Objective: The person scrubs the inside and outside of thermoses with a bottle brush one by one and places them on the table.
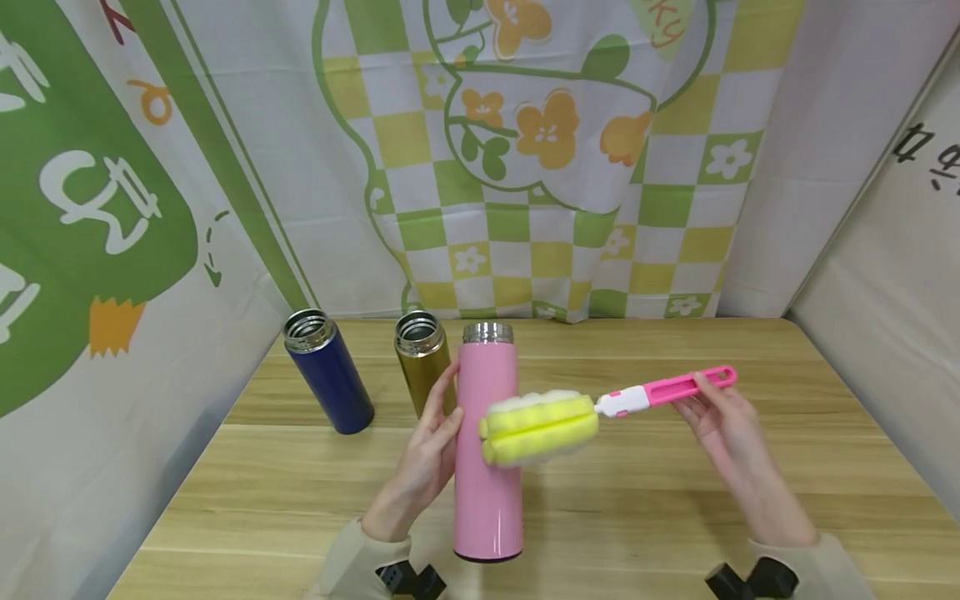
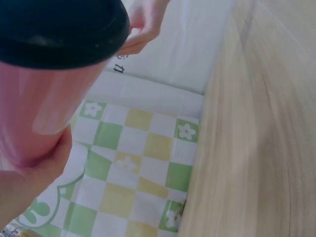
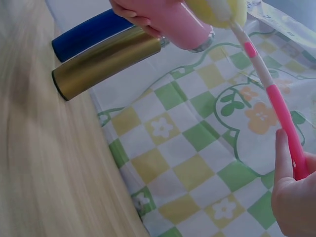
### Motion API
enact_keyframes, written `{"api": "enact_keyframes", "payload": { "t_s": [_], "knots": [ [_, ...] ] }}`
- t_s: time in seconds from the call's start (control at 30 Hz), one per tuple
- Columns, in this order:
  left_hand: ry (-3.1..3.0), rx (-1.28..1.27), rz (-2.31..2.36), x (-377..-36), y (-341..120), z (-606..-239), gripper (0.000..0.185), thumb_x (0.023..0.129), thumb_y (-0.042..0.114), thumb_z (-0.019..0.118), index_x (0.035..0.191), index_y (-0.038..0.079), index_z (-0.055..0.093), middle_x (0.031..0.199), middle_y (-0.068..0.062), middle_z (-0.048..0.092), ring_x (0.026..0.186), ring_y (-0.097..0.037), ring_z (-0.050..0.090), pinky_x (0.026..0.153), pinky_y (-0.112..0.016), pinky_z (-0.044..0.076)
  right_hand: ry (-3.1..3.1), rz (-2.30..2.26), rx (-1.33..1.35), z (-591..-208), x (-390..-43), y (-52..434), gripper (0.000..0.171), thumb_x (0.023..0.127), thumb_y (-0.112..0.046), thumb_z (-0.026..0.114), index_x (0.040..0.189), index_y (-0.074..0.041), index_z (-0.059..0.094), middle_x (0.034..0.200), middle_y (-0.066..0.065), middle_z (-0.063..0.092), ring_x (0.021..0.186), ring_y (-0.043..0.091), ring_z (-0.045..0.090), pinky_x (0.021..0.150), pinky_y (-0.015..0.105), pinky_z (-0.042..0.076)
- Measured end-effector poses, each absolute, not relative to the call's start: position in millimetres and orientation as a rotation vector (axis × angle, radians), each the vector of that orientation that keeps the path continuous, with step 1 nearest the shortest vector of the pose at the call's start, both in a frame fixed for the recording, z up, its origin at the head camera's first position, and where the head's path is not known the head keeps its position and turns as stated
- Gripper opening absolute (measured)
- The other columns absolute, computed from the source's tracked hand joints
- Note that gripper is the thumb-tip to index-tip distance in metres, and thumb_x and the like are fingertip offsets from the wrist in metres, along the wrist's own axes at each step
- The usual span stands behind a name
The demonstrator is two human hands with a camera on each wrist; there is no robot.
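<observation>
My left hand grips a pink thermos bottle around its side. The bottle has no lid, its steel neck is up, and in the left wrist view its dark base is near the camera. My right hand pinches the pink handle of a bottle brush, also seen in the right wrist view as a pink and white handle. The brush's yellow and white sponge head is in front of the bottle's side; whether they touch, I cannot tell.
A blue thermos bottle without a lid stands at the left on the wooden table. Behind my left hand is a gold thermos bottle, also lidless. A patterned cloth hangs along the table's back edge.
</observation>
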State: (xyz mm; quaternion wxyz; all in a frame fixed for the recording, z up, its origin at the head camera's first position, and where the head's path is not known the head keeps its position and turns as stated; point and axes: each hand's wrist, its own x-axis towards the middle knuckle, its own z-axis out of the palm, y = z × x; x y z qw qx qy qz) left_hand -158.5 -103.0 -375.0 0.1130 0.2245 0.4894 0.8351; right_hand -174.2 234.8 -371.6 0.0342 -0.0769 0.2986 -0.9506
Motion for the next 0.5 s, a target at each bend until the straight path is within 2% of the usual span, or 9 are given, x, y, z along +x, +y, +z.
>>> {"api": "enact_keyframes", "payload": {
  "t_s": [0.1,0.37,0.5],
  "knots": [
    [1.426,0.67,2.421,-157,-104,-376,0.051,0.097,0.014,0.028,0.14,0.026,0.004,0.141,-0.011,0.01,0.112,-0.012,0.046,0.089,-0.03,0.041,0.84,-2.969,-0.243,-369,-179,236,0.016,0.092,0.002,0.035,0.087,0.004,0.051,0.087,0.017,0.061,0.084,0.026,0.063,0.081,0.031,0.047],
    [1.251,0.806,2.38,-158,-106,-386,0.053,0.098,0.012,0.024,0.141,0.03,-0.001,0.14,0.003,0.019,0.119,-0.014,0.038,0.095,-0.032,0.034,0.721,-3.049,-0.166,-361,-183,236,0.007,0.09,0.002,0.041,0.092,0.004,0.048,0.09,0.019,0.06,0.087,0.027,0.062,0.084,0.032,0.046],
    [1.2,0.833,2.378,-158,-106,-390,0.068,0.093,0.009,0.039,0.141,0.03,-0.005,0.134,-0.001,0.034,0.117,-0.016,0.042,0.093,-0.033,0.037,0.732,-3.065,-0.116,-360,-183,234,0.005,0.089,0.003,0.043,0.091,0.003,0.048,0.089,0.018,0.06,0.086,0.027,0.062,0.083,0.032,0.046]
  ]
}}
